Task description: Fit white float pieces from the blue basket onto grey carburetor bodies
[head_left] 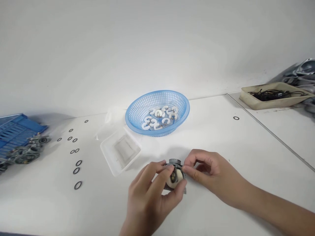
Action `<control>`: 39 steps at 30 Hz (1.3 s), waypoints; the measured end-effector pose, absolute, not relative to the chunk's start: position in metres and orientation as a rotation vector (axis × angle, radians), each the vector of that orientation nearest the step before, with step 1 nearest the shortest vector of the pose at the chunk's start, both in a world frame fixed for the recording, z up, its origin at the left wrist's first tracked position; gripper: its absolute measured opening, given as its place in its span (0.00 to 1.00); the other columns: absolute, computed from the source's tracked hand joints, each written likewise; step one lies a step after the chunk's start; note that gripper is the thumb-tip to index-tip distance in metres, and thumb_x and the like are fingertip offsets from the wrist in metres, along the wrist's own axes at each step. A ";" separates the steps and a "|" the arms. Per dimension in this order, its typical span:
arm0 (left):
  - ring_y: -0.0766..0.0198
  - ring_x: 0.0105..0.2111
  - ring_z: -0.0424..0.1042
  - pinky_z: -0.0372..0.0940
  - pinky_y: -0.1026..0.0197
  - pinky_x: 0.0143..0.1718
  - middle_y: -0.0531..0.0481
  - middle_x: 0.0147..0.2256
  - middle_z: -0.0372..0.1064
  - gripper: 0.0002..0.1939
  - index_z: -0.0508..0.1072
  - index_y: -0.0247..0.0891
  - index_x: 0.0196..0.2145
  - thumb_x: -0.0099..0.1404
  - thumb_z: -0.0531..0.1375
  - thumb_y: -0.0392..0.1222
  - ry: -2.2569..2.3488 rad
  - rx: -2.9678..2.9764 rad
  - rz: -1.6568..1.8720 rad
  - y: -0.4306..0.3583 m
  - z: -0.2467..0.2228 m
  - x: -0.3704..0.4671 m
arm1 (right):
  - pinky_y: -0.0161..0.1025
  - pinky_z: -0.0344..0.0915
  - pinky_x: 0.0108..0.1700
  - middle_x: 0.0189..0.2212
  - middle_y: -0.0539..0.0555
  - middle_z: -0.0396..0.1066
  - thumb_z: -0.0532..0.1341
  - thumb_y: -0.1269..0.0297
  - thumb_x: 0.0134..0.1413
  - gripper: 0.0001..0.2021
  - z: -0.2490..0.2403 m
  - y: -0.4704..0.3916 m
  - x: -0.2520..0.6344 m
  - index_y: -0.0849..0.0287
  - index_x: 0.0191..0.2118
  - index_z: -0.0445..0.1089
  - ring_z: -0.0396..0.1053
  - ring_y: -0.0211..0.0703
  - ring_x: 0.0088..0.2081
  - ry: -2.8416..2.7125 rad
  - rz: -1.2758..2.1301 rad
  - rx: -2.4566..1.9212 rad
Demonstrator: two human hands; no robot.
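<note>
A grey metal carburetor (175, 161) is held just above or on the white table, low in the middle of the view. A white C-shaped float (179, 177) sits in its open underside, around a brass jet. My left hand (154, 190) grips the carburetor from the left, with fingers on the upper edge and thumb across the float. At the carburetor's right edge my right hand (209, 168) pinches thumb and forefinger together. Whatever lies between those fingertips is hidden or too small to name.
A blue basket (133, 123) holds several white floats (159, 113). Left of it stands a white plastic tray (108, 157). Black rings (78, 185) lie scattered leftward, near carburetors (27, 154) by a blue crate (14, 131). A cream tray (256, 104) holds black rings at right.
</note>
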State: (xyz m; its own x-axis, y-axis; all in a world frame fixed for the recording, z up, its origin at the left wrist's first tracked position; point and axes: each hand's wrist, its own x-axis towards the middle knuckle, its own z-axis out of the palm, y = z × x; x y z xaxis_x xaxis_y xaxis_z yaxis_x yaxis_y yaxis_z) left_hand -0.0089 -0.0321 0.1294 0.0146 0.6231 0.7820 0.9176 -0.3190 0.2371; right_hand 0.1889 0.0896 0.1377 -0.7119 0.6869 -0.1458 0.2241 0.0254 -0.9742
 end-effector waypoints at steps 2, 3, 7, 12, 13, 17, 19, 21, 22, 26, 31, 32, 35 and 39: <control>0.56 0.42 0.88 0.85 0.57 0.44 0.44 0.38 0.82 0.08 0.82 0.33 0.45 0.69 0.74 0.36 -1.542 -1.971 -1.203 -0.029 0.132 -0.012 | 0.37 0.67 0.34 0.35 0.48 0.78 0.69 0.49 0.72 0.14 0.139 0.089 0.188 0.52 0.37 0.79 0.71 0.41 0.34 -1.943 1.720 -0.922; 0.56 0.41 0.87 0.85 0.56 0.43 0.44 0.37 0.81 0.09 0.82 0.33 0.44 0.69 0.74 0.37 -1.521 -1.986 -1.205 -0.028 0.133 -0.013 | 0.37 0.67 0.34 0.35 0.48 0.78 0.69 0.49 0.72 0.14 0.139 0.089 0.187 0.52 0.36 0.79 0.71 0.41 0.34 -1.943 1.712 -0.920; 0.58 0.36 0.85 0.85 0.57 0.39 0.43 0.37 0.81 0.14 0.81 0.33 0.44 0.65 0.78 0.39 -1.483 -2.115 -1.199 -0.022 0.140 -0.021 | 0.36 0.67 0.34 0.34 0.48 0.77 0.70 0.50 0.71 0.14 0.140 0.089 0.187 0.52 0.36 0.79 0.70 0.40 0.33 -1.940 1.687 -0.921; 0.59 0.35 0.84 0.83 0.58 0.35 0.46 0.38 0.82 0.23 0.80 0.37 0.46 0.56 0.82 0.39 -1.444 -2.318 -1.268 -0.015 0.148 -0.037 | 0.36 0.66 0.33 0.34 0.48 0.76 0.69 0.52 0.73 0.14 0.141 0.088 0.190 0.54 0.37 0.78 0.68 0.39 0.32 -1.956 1.720 -0.919; 0.59 0.35 0.84 0.83 0.58 0.34 0.46 0.38 0.82 0.24 0.80 0.37 0.46 0.55 0.82 0.38 -1.430 -2.340 -1.279 -0.013 0.148 -0.040 | 0.37 0.67 0.34 0.34 0.48 0.76 0.69 0.52 0.73 0.13 0.140 0.089 0.190 0.54 0.37 0.77 0.68 0.39 0.32 -1.966 1.726 -0.915; 0.59 0.33 0.82 0.82 0.58 0.33 0.45 0.38 0.82 0.26 0.80 0.36 0.45 0.50 0.82 0.36 -1.364 -2.375 -1.360 -0.004 0.144 -0.044 | 0.39 0.69 0.37 0.36 0.49 0.77 0.68 0.54 0.74 0.12 0.139 0.090 0.189 0.53 0.37 0.77 0.70 0.41 0.35 -1.983 1.709 -0.906; 0.60 0.33 0.82 0.81 0.58 0.32 0.45 0.37 0.81 0.24 0.80 0.36 0.44 0.50 0.79 0.34 -1.379 -2.390 -1.443 0.001 0.140 -0.044 | 0.39 0.69 0.38 0.35 0.48 0.77 0.69 0.54 0.74 0.12 0.138 0.090 0.189 0.53 0.38 0.78 0.70 0.42 0.35 -1.966 1.718 -0.916; 0.60 0.34 0.81 0.81 0.58 0.33 0.46 0.36 0.81 0.21 0.80 0.36 0.43 0.51 0.75 0.32 -1.431 -2.399 -1.512 0.003 0.135 -0.043 | 0.38 0.69 0.38 0.34 0.48 0.76 0.69 0.54 0.74 0.12 0.137 0.090 0.189 0.52 0.38 0.78 0.70 0.42 0.35 -1.941 1.744 -0.924; 0.60 0.34 0.82 0.81 0.59 0.33 0.46 0.35 0.80 0.20 0.81 0.36 0.43 0.50 0.73 0.31 -1.454 -2.388 -1.535 0.003 0.133 -0.042 | 0.38 0.69 0.38 0.34 0.48 0.76 0.69 0.53 0.74 0.12 0.137 0.090 0.189 0.52 0.38 0.78 0.70 0.42 0.35 -1.929 1.758 -0.927; 0.58 0.36 0.84 0.83 0.57 0.37 0.44 0.37 0.82 0.20 0.82 0.35 0.41 0.49 0.73 0.32 -1.492 -2.310 -1.546 -0.001 0.127 -0.038 | 0.38 0.70 0.38 0.33 0.48 0.76 0.69 0.51 0.74 0.14 0.135 0.086 0.190 0.52 0.37 0.77 0.71 0.43 0.36 -1.888 1.796 -0.939; 0.59 0.36 0.85 0.85 0.58 0.39 0.45 0.38 0.82 0.21 0.82 0.35 0.41 0.47 0.75 0.32 -1.534 -2.207 -1.568 -0.007 0.127 -0.033 | 0.37 0.69 0.37 0.33 0.48 0.75 0.70 0.50 0.73 0.14 0.133 0.082 0.191 0.52 0.37 0.77 0.71 0.42 0.36 -1.872 1.801 -0.945; 0.59 0.36 0.85 0.85 0.58 0.38 0.45 0.38 0.82 0.22 0.82 0.35 0.42 0.47 0.75 0.32 -1.538 -2.194 -1.573 -0.007 0.127 -0.032 | 0.36 0.68 0.37 0.32 0.48 0.75 0.70 0.50 0.74 0.15 0.133 0.082 0.190 0.52 0.37 0.76 0.71 0.42 0.35 -1.879 1.787 -0.948; 0.61 0.34 0.84 0.85 0.58 0.37 0.49 0.35 0.80 0.24 0.80 0.37 0.42 0.46 0.77 0.33 -1.526 -2.195 -1.555 -0.007 0.128 -0.033 | 0.37 0.66 0.33 0.30 0.48 0.73 0.69 0.49 0.74 0.15 0.133 0.081 0.188 0.52 0.37 0.76 0.70 0.42 0.32 -1.902 1.725 -0.960; 0.66 0.30 0.80 0.87 0.55 0.37 0.54 0.32 0.75 0.22 0.80 0.38 0.43 0.50 0.78 0.35 -1.466 -2.232 -1.458 -0.009 0.127 -0.036 | 0.37 0.65 0.32 0.29 0.48 0.73 0.68 0.53 0.74 0.14 0.135 0.081 0.186 0.52 0.35 0.75 0.69 0.41 0.30 -1.932 1.650 -0.945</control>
